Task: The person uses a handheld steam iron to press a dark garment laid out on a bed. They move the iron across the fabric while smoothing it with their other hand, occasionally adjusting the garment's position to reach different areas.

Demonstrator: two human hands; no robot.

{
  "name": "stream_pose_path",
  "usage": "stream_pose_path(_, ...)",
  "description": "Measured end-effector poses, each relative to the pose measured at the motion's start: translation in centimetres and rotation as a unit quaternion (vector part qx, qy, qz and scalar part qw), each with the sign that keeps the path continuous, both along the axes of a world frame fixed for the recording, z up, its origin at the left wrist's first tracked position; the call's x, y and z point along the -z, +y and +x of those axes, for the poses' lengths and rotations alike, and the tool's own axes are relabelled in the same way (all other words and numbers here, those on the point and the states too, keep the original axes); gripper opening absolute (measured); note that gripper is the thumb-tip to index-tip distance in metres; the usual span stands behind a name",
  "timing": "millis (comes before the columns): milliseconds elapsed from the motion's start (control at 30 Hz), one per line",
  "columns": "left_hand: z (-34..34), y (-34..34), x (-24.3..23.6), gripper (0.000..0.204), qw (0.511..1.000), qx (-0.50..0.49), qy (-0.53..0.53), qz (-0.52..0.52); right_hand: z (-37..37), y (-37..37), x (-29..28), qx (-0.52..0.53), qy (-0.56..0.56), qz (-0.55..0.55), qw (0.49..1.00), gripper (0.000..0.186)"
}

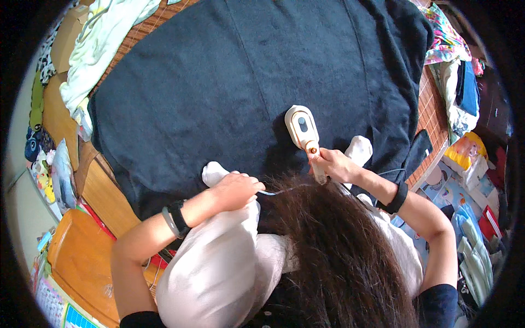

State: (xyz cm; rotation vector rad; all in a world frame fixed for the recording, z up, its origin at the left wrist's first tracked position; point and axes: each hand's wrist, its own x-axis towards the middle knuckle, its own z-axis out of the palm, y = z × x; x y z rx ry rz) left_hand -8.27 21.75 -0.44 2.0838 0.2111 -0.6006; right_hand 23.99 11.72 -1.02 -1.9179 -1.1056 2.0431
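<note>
My right hand (336, 164) grips the handle of a cream handheld device (299, 123) with an oval head and an orange button, like a small travel iron, held over the black blanket (257, 71). My left hand (235, 192) is curled around a thin pale cord (268, 193) above my left leg (208, 268), in light trousers. The cord runs right toward the device, partly hidden by long dark hair (344, 246) hanging in front of the camera. My white-socked feet (213, 172) rest on the blanket, one either side of the device.
A pale green cloth (82, 82) lies at the upper left. An orange wooden chair (82, 273) stands lower left beside soft toys. Folded clothes (465, 93) and a yellow bag (465, 147) are piled at the right, beside the wooden edge (435, 115) under the blanket.
</note>
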Motion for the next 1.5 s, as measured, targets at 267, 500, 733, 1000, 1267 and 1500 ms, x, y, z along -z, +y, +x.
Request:
stream_pose_path(267, 3.2, 8.5, -0.2, 0.031, 0.990, 0.008, 0.086, 0.114, -1.0, 7.5, 1.8, 0.042, -0.061, 0.097, 0.993, 0.064)
stream_pose_path(500, 7.0, 11.5, 1.2, 0.028, 0.968, -0.137, 0.014, 0.208, 0.4, 17.5, 3.3, -0.103, -0.161, 0.254, 0.948, 0.054)
stream_pose_path(733, 6.4, 12.5, 1.8, 0.026, 0.923, -0.271, 0.012, 0.273, -0.3, 29.7, 6.2, 0.036, -0.208, 0.238, 0.948, 0.083)
stream_pose_path(1000, 4.3, 15.8, 2.1, 0.058, 0.882, -0.351, -0.012, 0.314, 3.6, 28.1, 1.5, 0.148, -0.031, 0.327, 0.933, 0.070)
stream_pose_path(1267, 5.0, 14.1, 2.9, 0.124, 0.922, -0.271, 0.018, 0.275, 4.1, 3.7, -5.2, 0.141, 0.166, 0.081, 0.973, 0.045)
stream_pose_path(1500, 7.3, 15.4, 5.1, 0.142, 0.911, -0.241, 0.021, 0.334, 2.7, -5.1, 4.3, 0.174, 0.113, 0.001, 0.978, 0.039)
